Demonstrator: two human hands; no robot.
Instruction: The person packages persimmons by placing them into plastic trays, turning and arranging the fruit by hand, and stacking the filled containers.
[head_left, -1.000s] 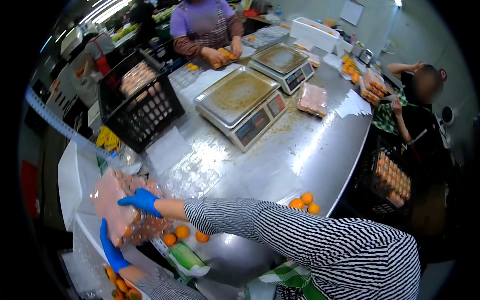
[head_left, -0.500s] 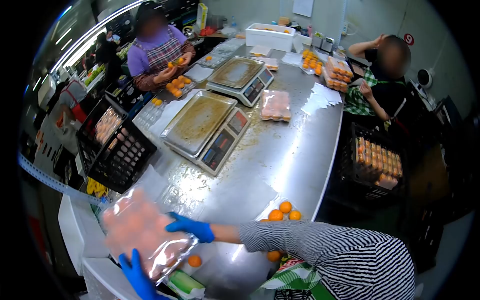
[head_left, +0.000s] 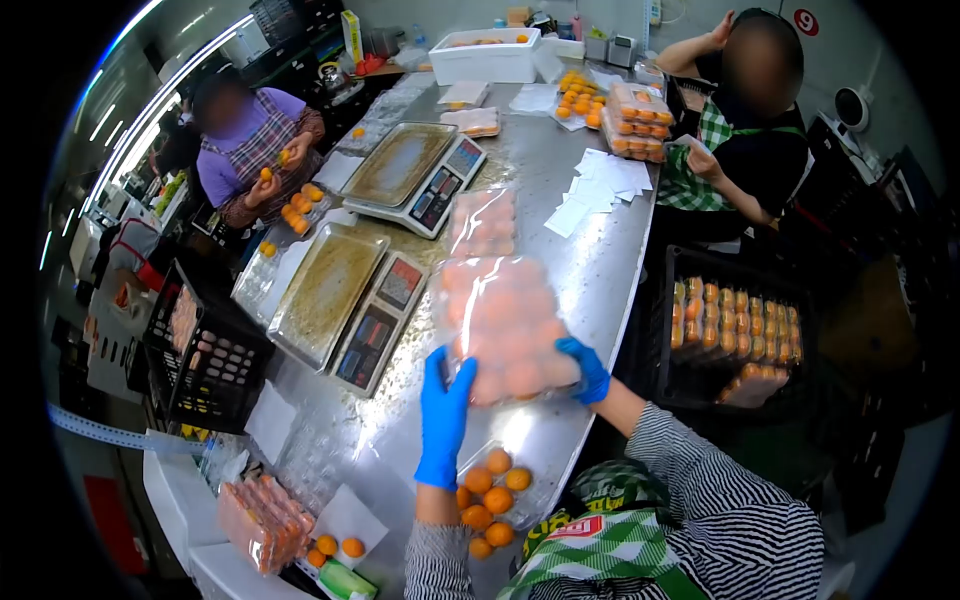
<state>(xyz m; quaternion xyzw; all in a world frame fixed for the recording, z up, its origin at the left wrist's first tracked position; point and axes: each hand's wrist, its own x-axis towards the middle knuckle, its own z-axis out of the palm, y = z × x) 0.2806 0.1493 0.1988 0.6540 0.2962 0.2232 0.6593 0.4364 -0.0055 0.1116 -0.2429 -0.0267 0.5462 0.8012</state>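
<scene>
My left hand [head_left: 443,415], in a blue glove, grips the lower left edge of a clear pack of orange fruit [head_left: 500,325]. At the pack's lower right corner, my right hand [head_left: 585,370], also gloved in blue, holds on. The pack is held over the metal table, just in front of another wrapped pack [head_left: 483,222]. Several loose orange fruits [head_left: 497,499] rest in an open clear tray below the held pack, near my left forearm.
Two scales [head_left: 330,295] [head_left: 400,165] stand at the left. More packs [head_left: 265,522] lie lower left. Black crates [head_left: 215,370] [head_left: 735,385] flank the table [head_left: 560,270]. A co-worker [head_left: 250,150] handles fruit at the far left; another person [head_left: 740,150] stands at the right, beside stacked packs [head_left: 637,122].
Both my hands have carried a pack from the lower left to the middle of the table. The view has turned right. The far-left co-worker's hands have moved over the fruit.
</scene>
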